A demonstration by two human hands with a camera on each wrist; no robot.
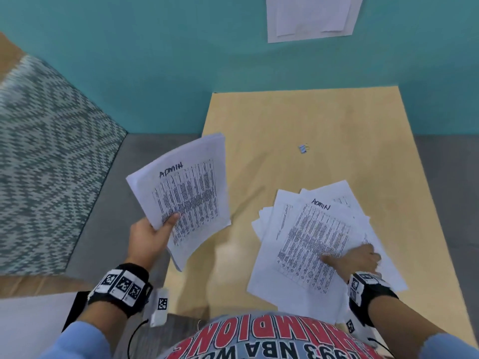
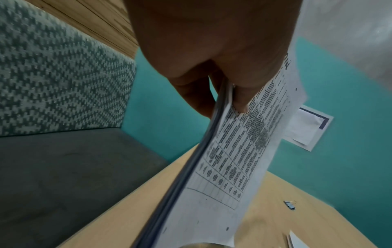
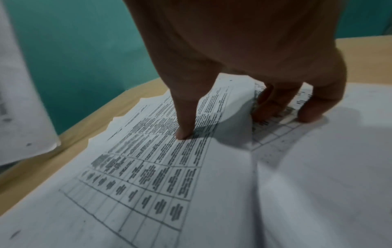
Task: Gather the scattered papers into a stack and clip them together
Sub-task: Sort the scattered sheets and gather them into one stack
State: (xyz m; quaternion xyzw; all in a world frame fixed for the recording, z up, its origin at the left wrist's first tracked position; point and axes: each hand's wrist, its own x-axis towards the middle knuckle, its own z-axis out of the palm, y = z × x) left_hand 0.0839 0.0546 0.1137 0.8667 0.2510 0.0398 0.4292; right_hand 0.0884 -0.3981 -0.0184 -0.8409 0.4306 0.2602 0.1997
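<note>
A stack of printed sheets [image 1: 186, 193] marked "ADMIN" hangs in the air over the table's left edge. My left hand [image 1: 160, 229] grips its lower corner, thumb on top and fingers underneath [image 2: 222, 94]. Loose papers [image 1: 305, 229] lie fanned out on the right of the wooden table [image 1: 298, 112]. My right hand [image 1: 355, 257] rests on them, with the thumb [image 3: 184, 132] pressing the top sheet and the curled fingers [image 3: 309, 114] bunching it into a ridge [image 3: 252, 134]. A small blue binder clip [image 1: 303, 148] lies alone further back on the table [image 2: 289, 205].
A bench stands left of the table, with a patterned backrest [image 1: 46, 151] and a grey seat [image 1: 116, 203]. Sheets of paper [image 1: 311, 16] hang on the teal wall behind. The table's near edge is against my body.
</note>
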